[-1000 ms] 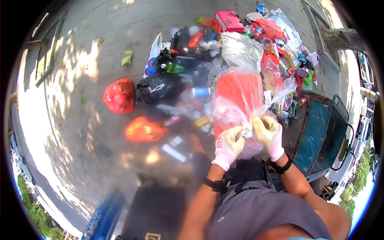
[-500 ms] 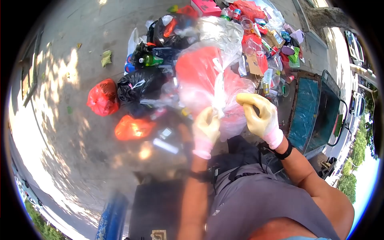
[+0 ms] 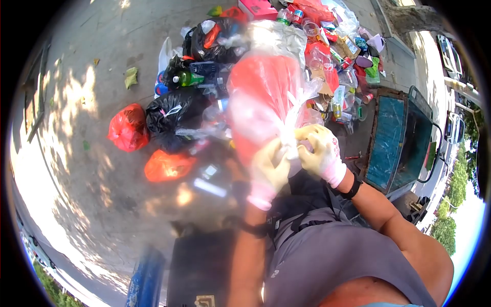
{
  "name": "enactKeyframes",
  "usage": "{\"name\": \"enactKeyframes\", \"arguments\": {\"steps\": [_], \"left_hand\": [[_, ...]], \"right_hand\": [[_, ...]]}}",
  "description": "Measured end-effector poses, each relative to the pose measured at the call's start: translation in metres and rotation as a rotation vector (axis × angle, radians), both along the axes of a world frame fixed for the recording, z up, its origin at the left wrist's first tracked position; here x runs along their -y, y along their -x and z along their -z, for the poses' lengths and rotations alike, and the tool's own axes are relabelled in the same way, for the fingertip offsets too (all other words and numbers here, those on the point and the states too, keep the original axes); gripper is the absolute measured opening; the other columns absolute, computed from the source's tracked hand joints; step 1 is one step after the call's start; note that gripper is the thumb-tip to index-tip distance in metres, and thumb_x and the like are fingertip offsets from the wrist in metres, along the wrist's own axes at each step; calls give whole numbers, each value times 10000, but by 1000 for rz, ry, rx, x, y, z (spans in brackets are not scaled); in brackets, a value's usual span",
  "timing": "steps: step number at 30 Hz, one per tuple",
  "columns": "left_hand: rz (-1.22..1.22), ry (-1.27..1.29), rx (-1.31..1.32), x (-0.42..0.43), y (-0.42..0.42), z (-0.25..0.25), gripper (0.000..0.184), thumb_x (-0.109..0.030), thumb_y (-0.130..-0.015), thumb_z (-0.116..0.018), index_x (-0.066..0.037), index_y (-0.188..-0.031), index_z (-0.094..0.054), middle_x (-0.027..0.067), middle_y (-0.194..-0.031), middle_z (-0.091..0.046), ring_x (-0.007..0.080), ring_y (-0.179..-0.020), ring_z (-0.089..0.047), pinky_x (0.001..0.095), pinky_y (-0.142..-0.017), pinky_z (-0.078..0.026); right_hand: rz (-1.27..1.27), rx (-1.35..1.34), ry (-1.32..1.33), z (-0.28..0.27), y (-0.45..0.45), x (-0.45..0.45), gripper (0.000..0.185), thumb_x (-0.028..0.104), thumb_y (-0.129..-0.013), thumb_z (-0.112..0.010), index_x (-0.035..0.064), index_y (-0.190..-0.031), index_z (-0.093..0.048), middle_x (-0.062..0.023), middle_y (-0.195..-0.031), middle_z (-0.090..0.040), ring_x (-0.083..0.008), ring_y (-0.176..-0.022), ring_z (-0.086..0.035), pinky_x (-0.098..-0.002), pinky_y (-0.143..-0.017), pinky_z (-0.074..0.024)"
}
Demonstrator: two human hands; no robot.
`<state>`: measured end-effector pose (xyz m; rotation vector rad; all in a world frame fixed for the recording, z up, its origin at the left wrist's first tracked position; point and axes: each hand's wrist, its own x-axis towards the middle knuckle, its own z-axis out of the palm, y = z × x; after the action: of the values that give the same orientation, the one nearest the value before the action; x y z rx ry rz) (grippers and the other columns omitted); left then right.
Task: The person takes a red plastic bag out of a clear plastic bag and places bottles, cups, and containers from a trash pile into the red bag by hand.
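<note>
Bag of clear plastic (image 3: 265,84), red inside, bulges at eleven o'clock from the gloved left hand (image 3: 268,165) and right hand (image 3: 320,149), which pinch its gathered neck (image 3: 290,125) in the head view; an orange bag (image 3: 169,165) lies at nine o'clock, a teal panel (image 3: 387,142) at three.

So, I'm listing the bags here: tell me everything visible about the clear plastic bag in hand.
The clear plastic bag looks thin, wrinkled and bulging, with red showing through. It sits mid-picture, its gathered whitish neck toward the bottom, pinched by the gloved left hand and right hand. Its left side is blurred; its underside is hidden.
</note>
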<state>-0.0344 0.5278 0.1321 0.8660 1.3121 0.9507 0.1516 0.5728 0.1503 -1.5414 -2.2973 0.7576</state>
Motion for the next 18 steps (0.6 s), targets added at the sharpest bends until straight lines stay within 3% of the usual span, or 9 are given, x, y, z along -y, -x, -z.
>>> {"name": "enactKeyframes", "arguments": {"steps": [6, 12, 17, 18], "left_hand": [[52, 243, 247, 1, 5, 1, 438, -156, -991, -754, 21, -1384, -679, 104, -1204, -769, 181, -1133, -699, 343, -1024, -533], [93, 169, 358, 25, 15, 33, 452, -159, -970, -767, 25, -1370, -667, 89, -1247, -727, 187, -1140, -667, 349, -1036, -522], [25, 169, 337, 49, 21, 53, 473, -48, -966, -696, 42, -1422, -611, 67, -1281, -690, 151, -1163, -636, 312, -1034, -504], [-3, 168, 341, 49, 21, 54, 468, -38, -965, -685, 43, -1420, -610, 68, -1279, -690, 152, -1157, -636, 310, -1029, -502]], "right_hand": [[45, -95, -81, 4, -4, 8, 230, 83, -795, -763, 80, -1024, -756, -144, -990, -736, -391, -968, -709, -476, -886, -572], [-149, -136, -179, -2, -2, 8, 277, 112, -798, -816, 86, -1062, -738, -109, -1033, -722, -350, -960, -702, -472, -884, -567], [-188, -132, -135, 3, 10, 16, 362, 87, -803, -814, 90, -1155, -730, -112, -1116, -709, -339, -1036, -706, -491, -916, -583], [-185, -119, -168, 2, 15, 14, 347, 119, -762, -826, 96, -1097, -738, -90, -1060, -733, -325, -1023, -705, -473, -913, -570]]}}
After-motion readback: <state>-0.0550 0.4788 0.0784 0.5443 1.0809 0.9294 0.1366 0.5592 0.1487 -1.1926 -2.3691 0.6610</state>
